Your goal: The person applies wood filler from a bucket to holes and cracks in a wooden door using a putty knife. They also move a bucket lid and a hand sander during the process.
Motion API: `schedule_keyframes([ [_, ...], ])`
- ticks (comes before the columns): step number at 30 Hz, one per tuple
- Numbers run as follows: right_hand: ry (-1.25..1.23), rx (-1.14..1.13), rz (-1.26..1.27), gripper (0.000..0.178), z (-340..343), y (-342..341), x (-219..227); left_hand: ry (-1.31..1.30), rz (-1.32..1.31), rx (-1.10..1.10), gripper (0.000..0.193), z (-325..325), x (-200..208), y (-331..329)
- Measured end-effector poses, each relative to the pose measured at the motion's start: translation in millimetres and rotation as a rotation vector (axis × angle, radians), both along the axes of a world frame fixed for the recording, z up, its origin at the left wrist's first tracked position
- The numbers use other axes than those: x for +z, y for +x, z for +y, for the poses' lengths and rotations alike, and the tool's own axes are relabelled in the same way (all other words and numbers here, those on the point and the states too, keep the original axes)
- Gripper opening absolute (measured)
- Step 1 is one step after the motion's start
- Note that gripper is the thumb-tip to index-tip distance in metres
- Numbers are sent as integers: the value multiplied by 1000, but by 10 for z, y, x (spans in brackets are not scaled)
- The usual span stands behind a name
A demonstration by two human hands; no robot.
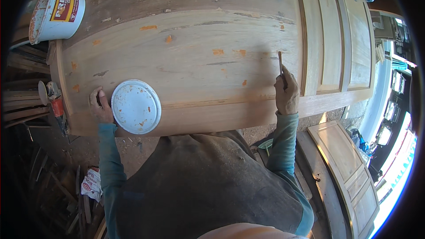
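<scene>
Fingers (289, 78) around tool (280, 59), right hand (287, 96)

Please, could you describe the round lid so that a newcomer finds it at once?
Find the wide wooden board, then its near edge, toward the left. Just right of the person's left hand is the lid. Unlike the white bucket farther away, it is a flat white disc spotted with orange.

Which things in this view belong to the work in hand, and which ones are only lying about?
Seemingly in the work:
thin tool, in the right hand
wooden panel with orange patches
orange-smeared white lid, beside the left hand
orange-smeared white bucket

Apparently just lying about:
red-bodied power tool
white bag
panelled door, lower right
</scene>
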State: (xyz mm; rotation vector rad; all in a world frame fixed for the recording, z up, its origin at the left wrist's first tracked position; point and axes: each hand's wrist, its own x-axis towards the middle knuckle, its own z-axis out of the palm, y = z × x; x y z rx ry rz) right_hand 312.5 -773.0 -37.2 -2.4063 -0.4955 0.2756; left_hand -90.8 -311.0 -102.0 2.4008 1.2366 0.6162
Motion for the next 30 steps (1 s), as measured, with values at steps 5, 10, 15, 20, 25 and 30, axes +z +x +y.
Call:
schedule_keyframes([
  [5, -46, -8, -28, 39, 169, 404, 16, -14, 17, -3, 30, 1, 16, -7],
  [10, -145, -12, -113, 38, 450, 1006, 79, -22, 1, 25, 29, -6, -27, -45],
  [15, -288, 88, -229, 36, 672, 1294, 80, -27, 10, -6, 28, 8, 96, 40],
  [20, 34, -94, -354, 38, 1172, 863, 499, -121, -45, -14, 28, -54, 158, 94],
  [25, 168, -283, -420, 37, 1404, 325, 911, -289, -21, -38, 29, -93, 333, 131],
  [30, 131, -343, -322, 38, 1566, -231, 1058, -319, -127, -200, 29, -40, 361, 73],
])
